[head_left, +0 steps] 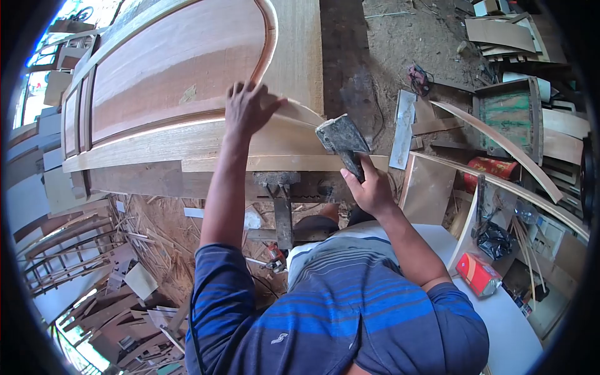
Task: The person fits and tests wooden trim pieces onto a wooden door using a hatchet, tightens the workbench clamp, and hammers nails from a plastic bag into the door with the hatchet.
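My left hand (247, 111) is at the edge of a wooden door panel (181, 56), its fingers curled over a thin curved wooden strip (297, 111). The thumb points right along that strip. In my right hand (375, 190) is a mallet (342, 134), gripped by its short dark handle. Its worn, blocky grey head is raised close to the strip's right end; whether they touch I cannot tell. Curved moulding (270, 31) borders the panel's reddish inset. Part of the strip is hidden under my left hand.
The panel lies on a workbench (144, 181) with a dark support. Long curved wooden pieces (500, 140) and a red can (478, 275) are at the right. A red-and-black power tool (275, 256) lies below the bench. Scrap wood (125, 306) covers the lower left.
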Action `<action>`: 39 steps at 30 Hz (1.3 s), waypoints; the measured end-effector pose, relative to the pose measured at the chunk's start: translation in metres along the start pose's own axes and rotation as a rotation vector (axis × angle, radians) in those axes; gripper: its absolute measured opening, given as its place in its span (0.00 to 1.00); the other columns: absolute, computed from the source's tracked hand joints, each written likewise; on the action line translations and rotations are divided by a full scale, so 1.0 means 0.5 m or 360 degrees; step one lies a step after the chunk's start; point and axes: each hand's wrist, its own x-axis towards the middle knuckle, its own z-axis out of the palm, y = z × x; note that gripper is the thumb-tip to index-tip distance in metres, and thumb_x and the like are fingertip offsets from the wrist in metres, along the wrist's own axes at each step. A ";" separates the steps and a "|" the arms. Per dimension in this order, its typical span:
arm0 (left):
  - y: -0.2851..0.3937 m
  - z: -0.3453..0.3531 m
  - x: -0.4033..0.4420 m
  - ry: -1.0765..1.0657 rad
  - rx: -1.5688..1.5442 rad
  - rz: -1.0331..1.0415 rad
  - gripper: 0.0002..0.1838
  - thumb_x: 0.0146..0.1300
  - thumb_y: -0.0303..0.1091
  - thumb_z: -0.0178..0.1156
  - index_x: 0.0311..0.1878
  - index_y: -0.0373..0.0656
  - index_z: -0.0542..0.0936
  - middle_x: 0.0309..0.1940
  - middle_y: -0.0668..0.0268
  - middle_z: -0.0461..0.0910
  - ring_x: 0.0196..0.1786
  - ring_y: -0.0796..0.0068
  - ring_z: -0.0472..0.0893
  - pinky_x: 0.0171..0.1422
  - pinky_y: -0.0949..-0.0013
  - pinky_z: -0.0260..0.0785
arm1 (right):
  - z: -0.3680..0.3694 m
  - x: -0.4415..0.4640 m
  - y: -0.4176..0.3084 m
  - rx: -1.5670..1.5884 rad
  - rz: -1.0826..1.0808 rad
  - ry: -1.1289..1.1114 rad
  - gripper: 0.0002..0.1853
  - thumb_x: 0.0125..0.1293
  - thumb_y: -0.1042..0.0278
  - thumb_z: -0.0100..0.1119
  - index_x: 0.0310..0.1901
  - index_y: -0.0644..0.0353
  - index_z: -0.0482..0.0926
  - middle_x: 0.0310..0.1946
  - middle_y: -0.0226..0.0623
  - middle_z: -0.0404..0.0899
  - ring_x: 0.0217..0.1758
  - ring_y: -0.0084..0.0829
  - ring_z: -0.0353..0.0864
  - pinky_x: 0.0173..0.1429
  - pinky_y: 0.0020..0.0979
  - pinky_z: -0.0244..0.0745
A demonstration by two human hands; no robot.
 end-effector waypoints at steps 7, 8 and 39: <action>0.039 -0.027 -0.214 -0.0046 -0.0303 -0.0320 0.20 0.70 0.55 0.72 0.48 0.47 0.87 0.49 0.61 0.85 0.58 0.53 0.81 0.67 0.49 0.70 | 0.031 0.008 -0.004 0.0009 -0.0102 -0.0097 0.22 0.77 0.59 0.68 0.66 0.56 0.76 0.36 0.55 0.89 0.40 0.60 0.92 0.40 0.55 0.84; 0.035 -0.028 -0.226 -0.0009 -0.0334 -0.0311 0.18 0.72 0.53 0.71 0.49 0.47 0.87 0.49 0.62 0.86 0.57 0.53 0.81 0.67 0.50 0.69 | 0.038 0.007 -0.006 -0.0016 -0.0112 -0.0113 0.22 0.77 0.59 0.68 0.66 0.56 0.76 0.36 0.55 0.88 0.40 0.60 0.92 0.39 0.54 0.84; 0.021 -0.015 -0.260 0.0185 -0.0687 -0.0564 0.09 0.75 0.41 0.64 0.49 0.48 0.87 0.47 0.62 0.87 0.59 0.52 0.81 0.73 0.50 0.66 | 0.077 0.102 -0.051 -0.0861 -0.0460 -0.0615 0.24 0.79 0.54 0.62 0.64 0.62 0.72 0.39 0.61 0.87 0.42 0.63 0.91 0.47 0.60 0.85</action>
